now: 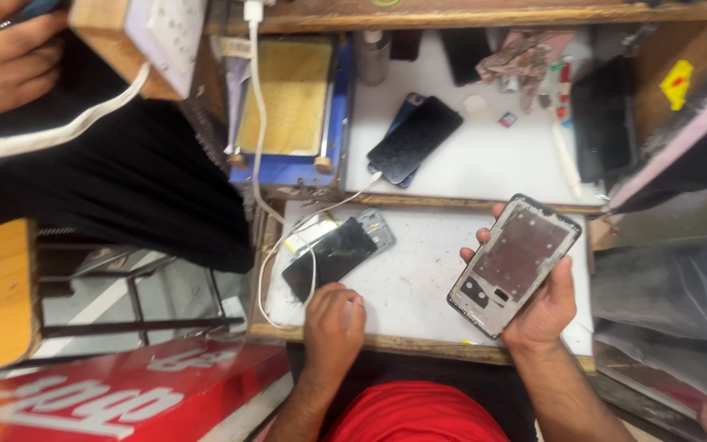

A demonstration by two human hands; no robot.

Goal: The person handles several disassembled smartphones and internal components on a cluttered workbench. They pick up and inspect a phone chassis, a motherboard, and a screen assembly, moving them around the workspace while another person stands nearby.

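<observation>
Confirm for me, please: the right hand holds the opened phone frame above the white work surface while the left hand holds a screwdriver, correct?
Not quite. The head view shows the left hand closed and resting on the white work surface, with no screwdriver visible. The right hand does hold the opened phone frame.

The person wears a red garment, seen as a rounded patch at the bottom edge between the two forearms. Both forearms are bare, with no sleeves reaching the wrists. The left hand [333, 321] and right hand [543, 304] carry no gloves, rings or watch.
</observation>
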